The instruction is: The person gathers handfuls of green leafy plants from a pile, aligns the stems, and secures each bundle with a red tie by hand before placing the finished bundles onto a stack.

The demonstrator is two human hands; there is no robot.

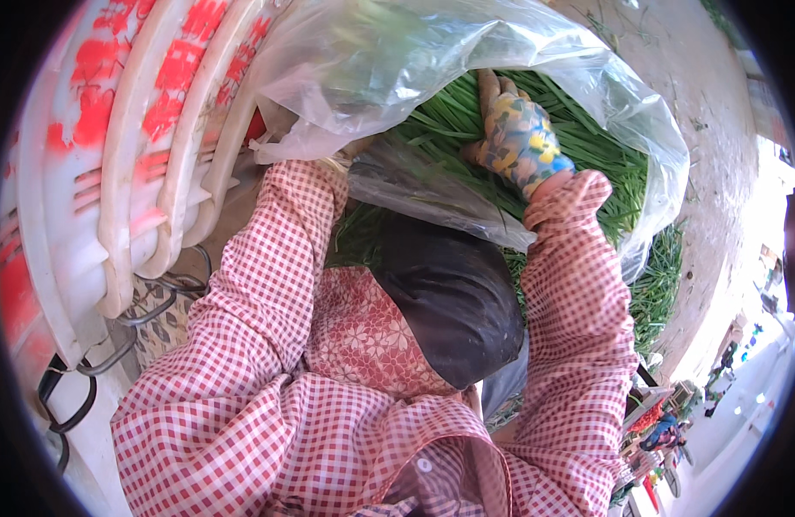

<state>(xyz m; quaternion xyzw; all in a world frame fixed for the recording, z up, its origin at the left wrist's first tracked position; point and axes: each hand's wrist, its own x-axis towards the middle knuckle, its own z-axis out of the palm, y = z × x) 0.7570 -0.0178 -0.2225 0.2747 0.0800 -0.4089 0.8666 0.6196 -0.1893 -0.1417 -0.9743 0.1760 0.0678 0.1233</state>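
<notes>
In the head view, a large clear plastic bag (pixel 669 148) lies with its mouth towards me, holding long green leafy stalks (pixel 591 139). My right hand (pixel 520 132), in a flower-patterned glove with bare fingertips, rests on the stalks inside the bag, fingers pointing away from me. Whether it grips any of them cannot be told. My left hand (pixel 353 150) is mostly covered by the bag's left edge, with only a small part near the wrist showing, so its fingers and any hold are hidden. The bag's lower edge lies across the space between my forearms.
White plastic crates (pixel 129 148) with red markings stand stacked at the left, beside bent metal rods (pixel 171 291). More green stalks (pixel 659 291) lie on the concrete floor (pixel 714 194) at the right. A person (pixel 665 436) and various goods are far off at lower right.
</notes>
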